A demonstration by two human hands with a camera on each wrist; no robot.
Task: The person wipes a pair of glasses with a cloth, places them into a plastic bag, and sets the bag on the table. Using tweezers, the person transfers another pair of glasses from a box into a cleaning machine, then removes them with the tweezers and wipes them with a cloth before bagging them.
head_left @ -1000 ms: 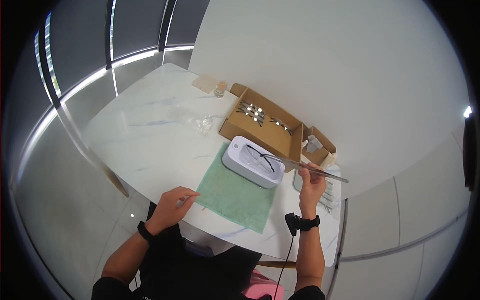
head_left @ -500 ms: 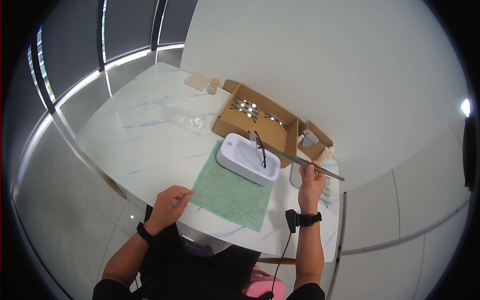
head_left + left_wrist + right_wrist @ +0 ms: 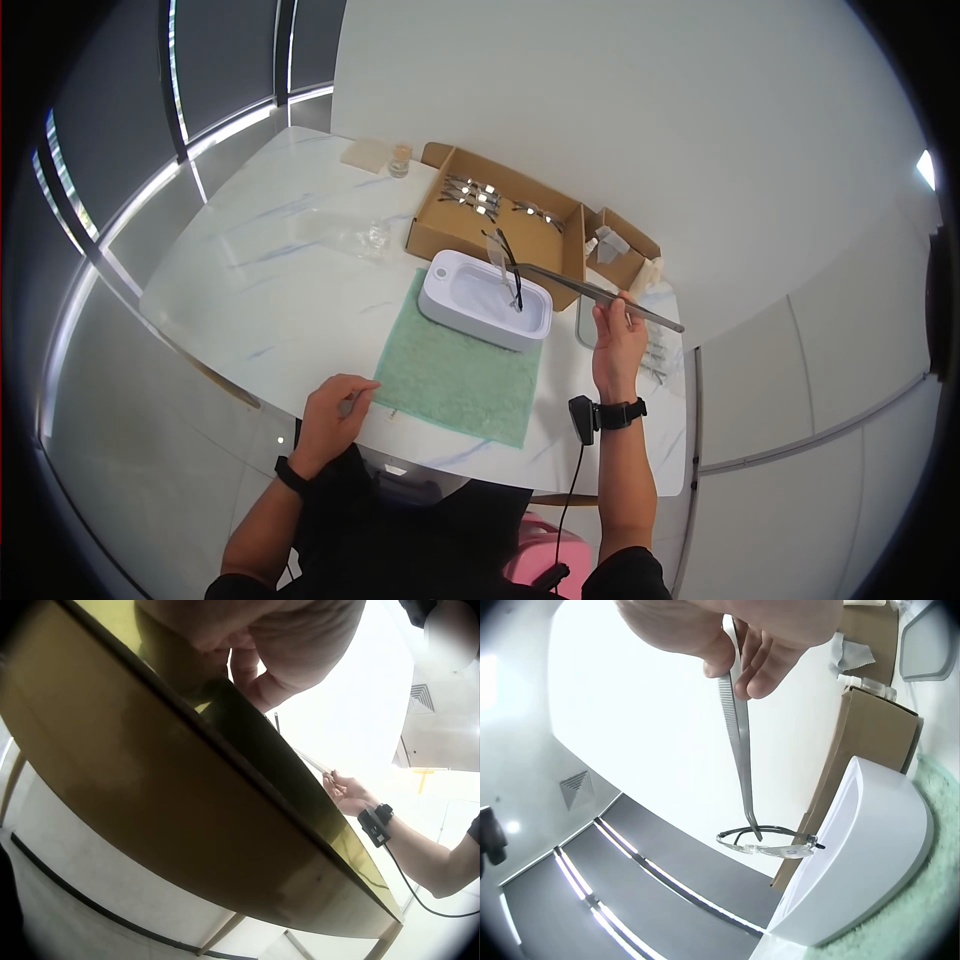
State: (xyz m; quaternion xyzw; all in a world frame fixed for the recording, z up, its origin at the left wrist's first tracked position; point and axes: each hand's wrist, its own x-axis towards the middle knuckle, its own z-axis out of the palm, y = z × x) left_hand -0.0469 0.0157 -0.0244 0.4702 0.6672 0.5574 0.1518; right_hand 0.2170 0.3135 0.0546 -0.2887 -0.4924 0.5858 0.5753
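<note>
My right hand (image 3: pixel 620 350) pinches a pair of long metal tweezers (image 3: pixel 739 742) between thumb and fingers. At the bent tips of the tweezers hang dark-framed eyeglasses (image 3: pixel 769 847), tilted over the right part of a white oval cleaning basin (image 3: pixel 470 287). Their lower end overlaps the basin's opening in the head view. The basin stands on a green towel (image 3: pixel 455 385). My left hand (image 3: pixel 335 415) rests by the table's front edge with loosely bent fingers, holding nothing, its fingertips right at the towel's left side.
Behind the basin, a cardboard box (image 3: pixel 520 240) holds several eyeglasses (image 3: pixel 470 195). A smaller box (image 3: pixel 625 255) with crumpled paper adjoins it on the right. At the back left stand a small glass jar (image 3: pixel 400 162) and, nearer, clear plastic packaging (image 3: pixel 370 240). A grey-rimmed tray (image 3: pixel 590 325) lies right of the basin.
The tweezers have raised the eyeglasses from inside the basin, turning them more upright above it. My left hand keeps its place by the towel. The head view has shifted slightly.
</note>
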